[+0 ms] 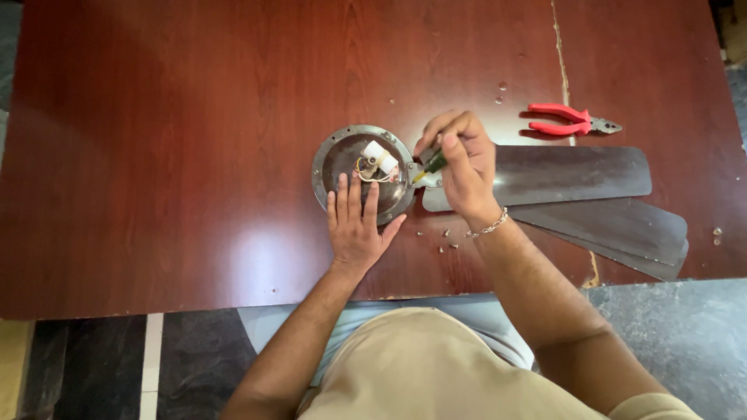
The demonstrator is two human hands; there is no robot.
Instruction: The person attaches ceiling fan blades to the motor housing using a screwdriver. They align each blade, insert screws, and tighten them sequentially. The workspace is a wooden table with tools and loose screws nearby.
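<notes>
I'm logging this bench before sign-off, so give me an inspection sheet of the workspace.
Surface: glossy red-brown wooden table, with a crack near the right end.
Job's things: round metal fan housing, open, white part inside; screwdriver at its rim.
Clutter: red-handled pliers; stacked fan blades; loose screws.
Grippers: left hand flat on the housing; right hand grips the screwdriver.
Cables: short wires inside the housing.
Surroundings: dark stone floor.

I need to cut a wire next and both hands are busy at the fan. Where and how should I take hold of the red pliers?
Take the pliers by the two red handles, closing one hand over both from above. They lie flat on the table, handles pointing left toward the right hand, metal nose pointing right. Coming from the left probably suits best: the fan blades lie just below them.
</notes>
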